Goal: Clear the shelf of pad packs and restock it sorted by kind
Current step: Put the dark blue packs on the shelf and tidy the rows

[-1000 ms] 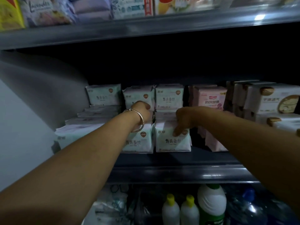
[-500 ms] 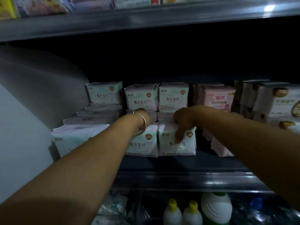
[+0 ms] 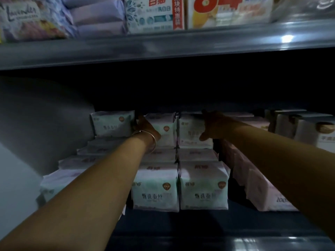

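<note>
on the dim middle shelf (image 3: 181, 223) the mint-green pad packs (image 3: 156, 192) stand in three tidy rows, pink packs (image 3: 261, 187) just to their right and beige-and-white packs (image 3: 297, 127) beyond, so sorting looks well along; what remains seems to be squaring up the back row. the left hand (image 3: 145, 127) grips the left edge of a rear green pack (image 3: 163, 127), fingers tucked behind it. the right hand (image 3: 213, 125) grasps the neighbouring rear pack (image 3: 190, 131), thumb on its face, fingers over its top.

Dim shelf, hidden parts
The left hand's (image 3: 145, 128) fingertips vanish behind a pale green plastic pad pack (image 3: 164, 130); its print is blurred.
</note>
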